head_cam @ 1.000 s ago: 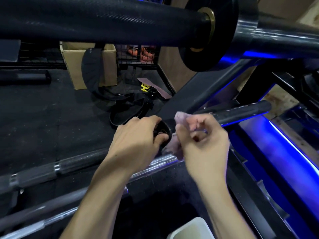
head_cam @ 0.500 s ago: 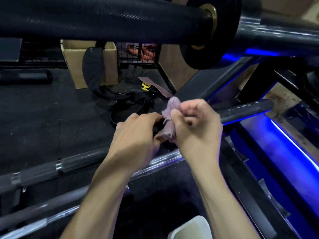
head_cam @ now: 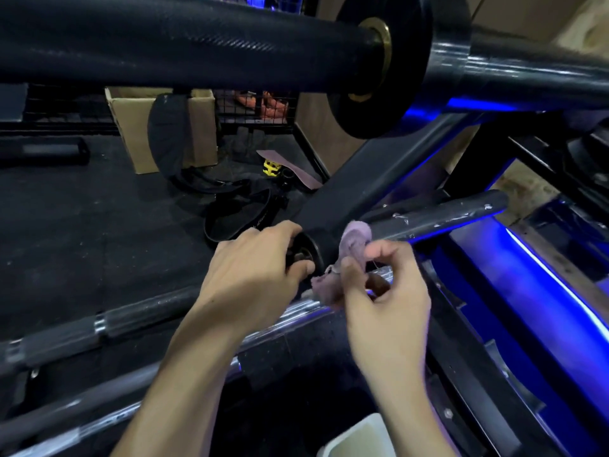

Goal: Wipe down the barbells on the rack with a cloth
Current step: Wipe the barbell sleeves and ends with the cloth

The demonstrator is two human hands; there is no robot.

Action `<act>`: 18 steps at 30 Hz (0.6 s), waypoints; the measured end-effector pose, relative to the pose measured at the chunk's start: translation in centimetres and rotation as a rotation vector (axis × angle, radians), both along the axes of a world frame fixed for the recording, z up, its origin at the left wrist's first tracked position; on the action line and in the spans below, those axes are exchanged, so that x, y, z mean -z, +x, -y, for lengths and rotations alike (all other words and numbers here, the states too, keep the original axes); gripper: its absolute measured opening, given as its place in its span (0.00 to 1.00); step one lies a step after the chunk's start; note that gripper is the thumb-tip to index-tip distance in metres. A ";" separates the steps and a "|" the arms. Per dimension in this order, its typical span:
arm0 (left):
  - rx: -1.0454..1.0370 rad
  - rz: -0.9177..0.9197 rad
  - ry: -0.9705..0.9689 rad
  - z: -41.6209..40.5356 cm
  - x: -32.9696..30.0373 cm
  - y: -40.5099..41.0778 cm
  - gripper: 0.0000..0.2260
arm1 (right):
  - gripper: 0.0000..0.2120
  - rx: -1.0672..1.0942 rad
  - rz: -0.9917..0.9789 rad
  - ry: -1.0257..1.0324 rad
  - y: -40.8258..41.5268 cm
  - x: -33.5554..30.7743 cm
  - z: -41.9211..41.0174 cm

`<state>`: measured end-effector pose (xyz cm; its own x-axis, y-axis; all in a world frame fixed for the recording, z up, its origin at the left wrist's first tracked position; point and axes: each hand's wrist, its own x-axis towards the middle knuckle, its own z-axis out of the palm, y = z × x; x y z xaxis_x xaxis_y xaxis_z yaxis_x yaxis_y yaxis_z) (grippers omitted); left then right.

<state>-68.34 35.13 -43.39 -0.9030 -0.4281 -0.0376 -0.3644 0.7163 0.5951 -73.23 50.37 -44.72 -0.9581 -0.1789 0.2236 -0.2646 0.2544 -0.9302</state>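
Observation:
A thick black barbell with a black collar disc crosses the top of the view. Lower down, a second barbell runs from the lower left up to a black collar and a scuffed sleeve on the right. My left hand grips that bar right at the collar. My right hand pinches a small lilac cloth, which drapes over the bar just right of the collar. A third chrome bar lies lower at the left.
The black rack frame slants up behind the hands, with blue-lit rails at the right. A cardboard box, black straps and a yellow item lie on the dark floor. A white container sits at the bottom edge.
My right hand has dropped a little and shifted right, and the cloth now lies over the bar beside the collar. My left hand keeps its grip at the collar.

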 end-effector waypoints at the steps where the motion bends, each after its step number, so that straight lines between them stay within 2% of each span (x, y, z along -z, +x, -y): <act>1: -0.007 -0.018 0.002 0.0 0.1 0.0 0.18 | 0.09 -0.002 0.002 -0.005 -0.1 -0.2 0.4; 5: -0.036 -0.105 0.019 0.0 0.4 0.0 0.19 | 0.07 -0.002 -0.081 0.034 -2.2 -1.4 2.0; 9: -0.065 -0.174 0.083 0.2 0.3 0.1 0.19 | 0.05 -0.046 0.040 0.020 -4.1 -2.1 3.5; 11: -0.063 -0.150 0.088 0.1 0.3 0.1 0.18 | 0.03 -0.055 0.090 -0.018 -4.1 -1.6 2.8; 14: -0.034 -0.017 -0.006 0.0 0.1 -0.1 0.17 | 0.04 -0.082 0.117 -0.100 -2.6 -0.6 0.7; 18: -0.035 -0.056 0.048 0.1 0.1 0.1 0.18 | 0.08 -0.026 0.040 -0.047 -0.8 0.1 -0.3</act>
